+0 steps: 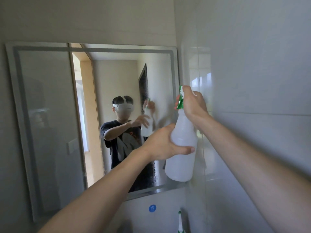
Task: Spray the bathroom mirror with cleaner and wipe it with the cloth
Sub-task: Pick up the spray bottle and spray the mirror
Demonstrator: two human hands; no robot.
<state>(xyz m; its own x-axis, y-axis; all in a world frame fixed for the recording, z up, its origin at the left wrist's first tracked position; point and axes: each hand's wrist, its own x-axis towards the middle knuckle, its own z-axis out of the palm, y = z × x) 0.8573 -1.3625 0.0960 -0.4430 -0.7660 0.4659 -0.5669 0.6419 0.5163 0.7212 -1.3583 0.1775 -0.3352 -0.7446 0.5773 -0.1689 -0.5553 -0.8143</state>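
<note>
- Left hand (161, 145) wraps the spray bottle (182, 148); right hand (191, 105) curls round its green trigger (180, 102).
- The spray bottle hides the lower right corner of the mirror (50, 115).
- Blue sticker (152, 208) beneath.

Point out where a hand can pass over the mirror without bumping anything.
Free: the mirror from its left frame across to the left hand, and the top strip above both hands. Crowded: the right edge, where the left hand and the right hand grip the bottle.
</note>
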